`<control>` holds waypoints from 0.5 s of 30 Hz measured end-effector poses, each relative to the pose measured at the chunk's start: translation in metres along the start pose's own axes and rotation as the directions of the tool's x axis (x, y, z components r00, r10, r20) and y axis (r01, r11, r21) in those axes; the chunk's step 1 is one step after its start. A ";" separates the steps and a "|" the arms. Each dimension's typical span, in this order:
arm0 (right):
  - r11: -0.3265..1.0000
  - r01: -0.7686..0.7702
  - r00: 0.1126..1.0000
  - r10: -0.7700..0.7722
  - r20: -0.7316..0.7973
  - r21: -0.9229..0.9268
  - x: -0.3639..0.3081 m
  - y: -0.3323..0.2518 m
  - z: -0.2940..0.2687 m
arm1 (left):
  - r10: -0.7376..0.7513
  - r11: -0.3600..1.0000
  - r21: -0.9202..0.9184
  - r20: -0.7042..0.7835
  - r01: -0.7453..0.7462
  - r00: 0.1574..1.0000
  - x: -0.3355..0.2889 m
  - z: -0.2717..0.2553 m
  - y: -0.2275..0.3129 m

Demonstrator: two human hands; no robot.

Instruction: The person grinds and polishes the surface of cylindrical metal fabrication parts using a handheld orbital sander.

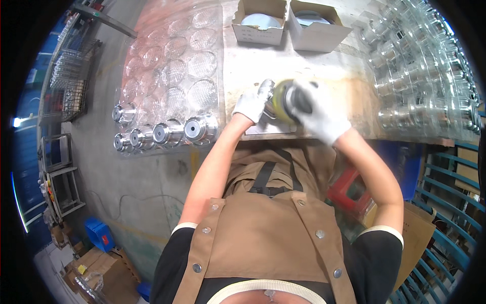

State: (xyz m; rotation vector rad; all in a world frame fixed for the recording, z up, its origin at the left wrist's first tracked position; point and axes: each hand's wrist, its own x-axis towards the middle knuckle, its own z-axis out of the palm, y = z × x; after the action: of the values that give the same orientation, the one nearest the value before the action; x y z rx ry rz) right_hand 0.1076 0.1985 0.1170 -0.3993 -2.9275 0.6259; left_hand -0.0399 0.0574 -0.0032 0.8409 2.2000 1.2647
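Observation:
My left hand [247,105], in a white glove, is closed on a shiny metal part [266,89] over the near edge of the work table. Right beside it, my gloved right hand [323,120] grips a round yellow-green and dark object [284,102], smeared by motion; its exact kind does not show. The round object is up against the metal part or just in front of it; I cannot tell if they touch. A pale flat sheet [268,129] lies beneath my hands. To the left, several shiny metal cylinders [201,128] sit in the near cups of a clear plastic tray [174,75].
Two open cardboard boxes [257,36] with round pale discs stand at the table's back. Stacked clear trays [422,81] of shiny parts fill the right side. Below the table are a red crate [349,188] and blue slatted metalwork [445,202]. A wire basket [75,97] stands far left.

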 end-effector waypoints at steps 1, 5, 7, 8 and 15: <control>1.000 0.013 1.000 -0.013 -0.024 -0.001 0.009 0.004 -0.001 | 0.022 1.000 -0.010 -0.026 -0.022 0.999 -0.002 0.000 -0.001; 0.994 -0.012 1.000 0.015 -0.028 0.111 0.006 -0.002 -0.003 | 0.164 0.973 0.176 -0.053 -0.153 0.985 0.000 0.001 -0.006; 0.956 0.274 0.961 -0.275 0.009 -0.102 -0.012 -0.013 0.000 | 0.119 0.978 0.171 -0.003 -0.117 0.993 0.006 0.000 -0.008; 0.971 0.217 0.968 -0.200 0.154 -0.103 -0.025 -0.018 0.002 | 0.040 0.983 0.177 0.055 -0.049 0.998 0.008 0.001 -0.008; 0.936 -0.142 0.990 0.140 0.027 0.323 0.014 0.030 0.009 | -0.019 0.999 -0.027 0.093 0.022 0.995 0.001 -0.004 -0.010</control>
State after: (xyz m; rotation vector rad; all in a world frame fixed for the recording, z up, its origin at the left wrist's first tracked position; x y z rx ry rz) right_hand 0.1000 0.2253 0.0975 -0.5701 -2.7423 1.1072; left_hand -0.0456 0.0523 -0.0101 0.8465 2.1080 1.2194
